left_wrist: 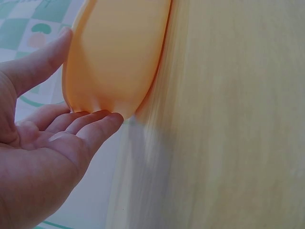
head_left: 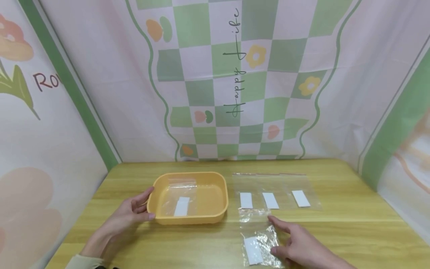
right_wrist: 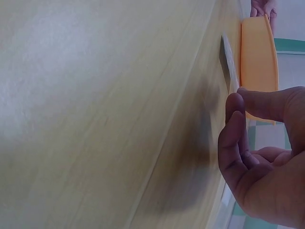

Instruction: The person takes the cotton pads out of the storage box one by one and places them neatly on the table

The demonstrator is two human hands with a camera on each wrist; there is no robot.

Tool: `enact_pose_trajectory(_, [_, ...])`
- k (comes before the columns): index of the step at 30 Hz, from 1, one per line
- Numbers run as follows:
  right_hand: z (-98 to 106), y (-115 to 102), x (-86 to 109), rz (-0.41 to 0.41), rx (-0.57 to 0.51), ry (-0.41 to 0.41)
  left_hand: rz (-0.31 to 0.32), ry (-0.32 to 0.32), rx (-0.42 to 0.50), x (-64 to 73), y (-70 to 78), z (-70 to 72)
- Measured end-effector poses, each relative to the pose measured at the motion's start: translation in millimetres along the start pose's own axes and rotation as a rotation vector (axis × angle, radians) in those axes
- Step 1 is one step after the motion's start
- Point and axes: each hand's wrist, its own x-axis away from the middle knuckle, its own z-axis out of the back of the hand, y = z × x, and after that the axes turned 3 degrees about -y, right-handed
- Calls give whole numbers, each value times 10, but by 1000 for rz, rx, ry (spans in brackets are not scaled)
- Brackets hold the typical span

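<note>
An orange plastic basin with rounded corners stands on the table, and my left hand holds its left end. In the left wrist view the thumb lies along one side of the basin, with the fingers bent against its end wall. Inside the basin lies a clear zip bag containing a white slip. My right hand pinches the right edge of another clear zip bag, which has a white slip in it. The right wrist view shows this bag edge-on between thumb and fingertips, over the table.
Behind the held bag, several overlapping clear zip bags lie in a row, with white slips inside. The wooden table ends at a printed curtain at the back. More curtain hangs at the left.
</note>
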Motion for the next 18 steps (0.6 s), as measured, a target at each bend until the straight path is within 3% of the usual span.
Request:
enact_pose_trajectory(11, [22, -16, -1, 31, 175, 46, 30, 30, 2, 2, -12, -15])
enact_pose_trajectory(15, [57, 5, 23, 77, 329, 115, 37, 37, 8, 4, -6, -25])
enact_pose_trajectory(18, [77, 14, 24, 143, 417, 109, 22, 28, 6, 5, 0, -19])
